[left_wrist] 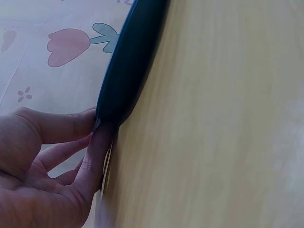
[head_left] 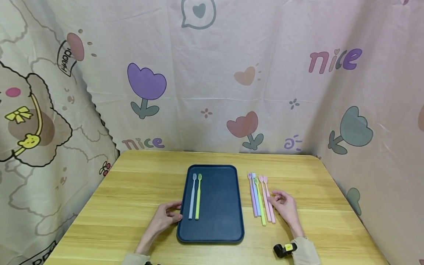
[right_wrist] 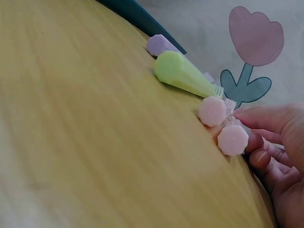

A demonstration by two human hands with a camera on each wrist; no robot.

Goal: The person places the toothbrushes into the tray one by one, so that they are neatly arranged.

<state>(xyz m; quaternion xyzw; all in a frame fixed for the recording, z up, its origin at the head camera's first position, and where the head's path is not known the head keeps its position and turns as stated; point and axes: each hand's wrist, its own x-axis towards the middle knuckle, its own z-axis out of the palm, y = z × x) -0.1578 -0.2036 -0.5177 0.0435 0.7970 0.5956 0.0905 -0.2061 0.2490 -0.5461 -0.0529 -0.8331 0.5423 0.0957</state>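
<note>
A dark blue rectangular tray [head_left: 218,206] lies on the table. On its left half are a light blue toothbrush [head_left: 192,197] and a yellow-green toothbrush [head_left: 198,197], side by side. My left hand [head_left: 165,217] pinches the tray's left rim, thumb above and a finger lower down in the left wrist view. Right of the tray lie several toothbrushes: purple [head_left: 253,197], blue [head_left: 256,197], yellow-green [head_left: 261,206] and two pink ones. My right hand [head_left: 286,206] is at the outermost pink toothbrush [right_wrist: 232,140], thumb tip against its handle, fingers loosely bent on its far right side.
The wooden table [head_left: 139,176] has rounded back corners. A printed curtain [head_left: 205,81] hangs behind it and along the sides. A black strap-on device [head_left: 283,251] sits at the right sleeve.
</note>
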